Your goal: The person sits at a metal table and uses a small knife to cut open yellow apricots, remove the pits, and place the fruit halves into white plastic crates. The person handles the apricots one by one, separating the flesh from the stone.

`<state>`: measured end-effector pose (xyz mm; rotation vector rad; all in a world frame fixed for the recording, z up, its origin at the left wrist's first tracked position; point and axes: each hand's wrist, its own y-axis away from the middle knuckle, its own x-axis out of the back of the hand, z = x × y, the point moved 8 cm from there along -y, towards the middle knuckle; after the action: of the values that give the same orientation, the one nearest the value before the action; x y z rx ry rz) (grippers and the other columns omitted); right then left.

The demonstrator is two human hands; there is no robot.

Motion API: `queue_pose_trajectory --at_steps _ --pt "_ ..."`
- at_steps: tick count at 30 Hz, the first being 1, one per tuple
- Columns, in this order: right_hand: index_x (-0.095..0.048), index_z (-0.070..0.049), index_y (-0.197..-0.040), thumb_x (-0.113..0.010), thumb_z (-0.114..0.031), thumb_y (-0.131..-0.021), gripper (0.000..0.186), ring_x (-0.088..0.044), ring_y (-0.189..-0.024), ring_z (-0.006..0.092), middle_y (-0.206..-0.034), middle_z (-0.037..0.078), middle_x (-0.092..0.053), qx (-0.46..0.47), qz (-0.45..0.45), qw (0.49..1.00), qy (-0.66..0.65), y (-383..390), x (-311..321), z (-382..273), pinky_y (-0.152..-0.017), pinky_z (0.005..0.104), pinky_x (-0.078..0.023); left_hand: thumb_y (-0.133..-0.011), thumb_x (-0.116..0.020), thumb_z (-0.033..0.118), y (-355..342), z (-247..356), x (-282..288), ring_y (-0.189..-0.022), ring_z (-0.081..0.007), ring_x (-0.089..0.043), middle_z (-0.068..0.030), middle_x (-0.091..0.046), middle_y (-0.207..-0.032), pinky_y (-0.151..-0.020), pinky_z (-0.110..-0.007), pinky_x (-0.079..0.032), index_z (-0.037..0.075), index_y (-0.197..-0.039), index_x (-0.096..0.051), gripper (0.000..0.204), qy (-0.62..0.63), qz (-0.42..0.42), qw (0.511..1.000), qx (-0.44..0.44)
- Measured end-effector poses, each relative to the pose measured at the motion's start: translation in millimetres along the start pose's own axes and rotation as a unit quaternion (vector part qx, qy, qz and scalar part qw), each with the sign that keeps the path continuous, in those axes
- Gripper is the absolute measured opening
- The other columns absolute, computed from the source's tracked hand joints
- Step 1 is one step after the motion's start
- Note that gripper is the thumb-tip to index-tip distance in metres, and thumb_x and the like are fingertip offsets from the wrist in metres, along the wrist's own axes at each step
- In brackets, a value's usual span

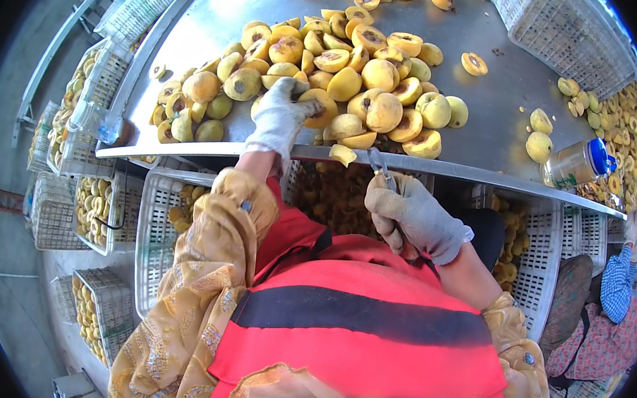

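My left hand [276,118], in a pale work glove, reaches over the table's near edge into a heap of yellow peaches [380,75], many of them cut in half. Its fingers and thumb are bent against a peach half [321,109] with a brown centre; the fingertips are partly hidden. Gloved as well, my right hand [420,216] is closed in front of the edge around a small metal hand tool [382,168] with a curved end. Most of its handle is hidden in the fist. A small peach piece [343,154] is at the table edge, left of the tool.
Below the metal table [482,115] stand white plastic crates [159,231] of peaches. A clear bottle with a blue lid [579,161] lies at the right edge, near an upturned-looking white crate [570,39]. Another person [611,327] is at the far right.
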<state>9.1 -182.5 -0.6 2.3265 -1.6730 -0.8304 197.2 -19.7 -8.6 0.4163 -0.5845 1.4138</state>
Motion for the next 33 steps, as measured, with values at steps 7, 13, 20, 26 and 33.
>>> queue_pose_trajectory --at_steps 7,13,20,26,33 --pt "-0.049 -0.007 -0.085 -0.056 -0.017 -0.089 0.013 -0.050 -0.040 0.0095 -0.066 0.004 -0.055 0.147 0.062 0.987 0.030 -20.4 -15.5 -50.7 -0.029 0.0225 -0.035 -0.080 -0.066 -0.010 80.4 57.4 26.7 -0.105 -0.0211 -0.060 -0.0124 -0.059 -0.118 -0.087 -0.031 -0.053 0.001 -0.130 -0.048 0.055 0.433 -0.003 0.897 -0.095" --pt "-0.052 -0.004 -0.090 -0.056 -0.018 -0.090 0.014 -0.051 -0.040 0.0106 -0.070 0.007 -0.059 0.167 0.070 0.983 -0.007 -18.1 -19.9 -55.9 -0.030 0.0228 -0.035 -0.072 -0.075 -0.008 106.1 62.8 21.8 -0.108 -0.0192 -0.058 -0.0097 -0.059 -0.118 -0.093 -0.031 -0.050 0.003 -0.125 -0.052 0.059 0.533 -0.094 0.839 -0.060" --pt "-0.049 -0.007 -0.086 -0.060 -0.022 -0.090 0.020 -0.050 -0.047 0.0107 -0.067 0.004 -0.055 0.139 0.049 0.987 0.061 -23.0 -20.8 -42.8 -0.041 0.0254 -0.040 -0.094 -0.052 0.046 109.7 52.6 -18.3 -0.114 -0.0277 -0.055 -0.0131 -0.055 -0.124 -0.100 -0.044 -0.045 0.008 -0.130 -0.046 0.052 0.769 -0.144 0.610 0.125" --pt "-0.054 0.001 -0.096 -0.060 -0.018 -0.088 0.021 -0.062 -0.073 0.0285 -0.075 0.017 -0.060 0.270 0.091 0.909 0.306 -18.5 -29.7 -54.2 -0.069 0.0383 -0.047 -0.096 -0.049 0.044 112.5 61.4 -4.7 -0.121 -0.0299 -0.050 -0.0165 -0.049 -0.132 -0.107 -0.046 -0.036 0.005 -0.138 -0.040 0.058 0.689 -0.131 0.709 0.071" --pt "-0.054 0.000 -0.104 -0.057 -0.015 -0.089 0.021 -0.063 -0.081 0.0265 -0.085 0.015 -0.063 0.221 0.058 0.946 0.232 -36.6 -31.6 -21.9 -0.075 0.0374 -0.049 -0.095 -0.053 0.043 110.6 55.7 0.9 -0.115 -0.0163 -0.051 -0.0070 -0.053 -0.126 -0.099 -0.031 -0.041 0.003 -0.137 -0.042 0.059 0.543 -0.053 0.836 -0.055"
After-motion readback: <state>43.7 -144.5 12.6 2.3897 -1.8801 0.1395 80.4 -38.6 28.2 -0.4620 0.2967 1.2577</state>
